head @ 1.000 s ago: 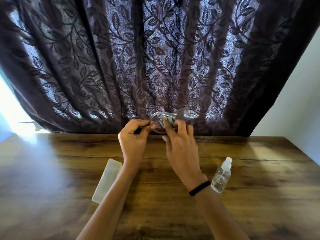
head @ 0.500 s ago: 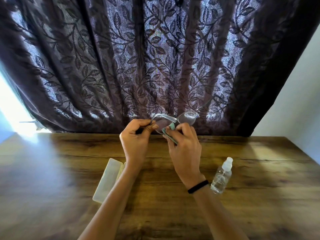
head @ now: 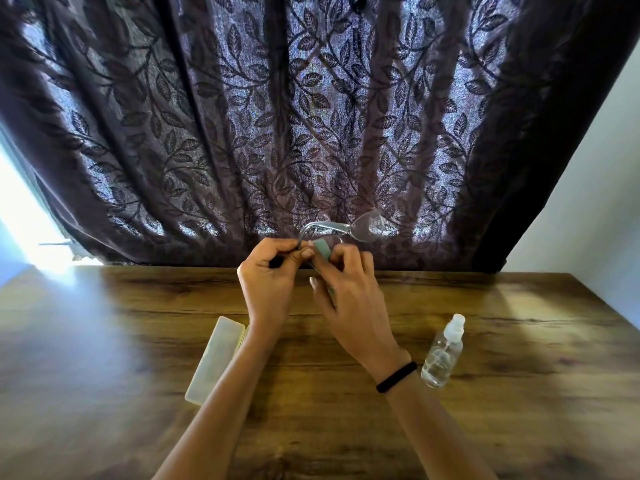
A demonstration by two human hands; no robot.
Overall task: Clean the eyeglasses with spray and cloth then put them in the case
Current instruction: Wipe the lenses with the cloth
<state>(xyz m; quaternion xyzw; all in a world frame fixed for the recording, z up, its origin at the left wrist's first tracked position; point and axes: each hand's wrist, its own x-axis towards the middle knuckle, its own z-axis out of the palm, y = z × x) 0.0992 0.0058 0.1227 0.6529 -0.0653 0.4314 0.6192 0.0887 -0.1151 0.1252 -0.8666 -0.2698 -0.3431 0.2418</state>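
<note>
Clear-framed eyeglasses [head: 360, 228] are held up above the far side of the wooden table [head: 519, 393], in front of the curtain. My left hand [head: 268, 282] pinches the frame at its left end. My right hand [head: 348, 292] pinches a small pale-green cloth [head: 321, 248] against the left lens; the right lens sticks out free to the upper right. A pale, translucent glasses case [head: 214, 362] lies on the table under my left forearm. A clear spray bottle [head: 443, 353] with a white cap stands right of my right wrist.
A dark leaf-patterned curtain [head: 277, 116] hangs right behind the table's far edge. A white wall [head: 595, 188] rises at the right, and bright light comes in at the far left.
My right hand has shifted the cloth leftwards on the lens, towards my left hand's fingers. The glasses stay raised with only a slight tilt change. Case and bottle have not moved.
</note>
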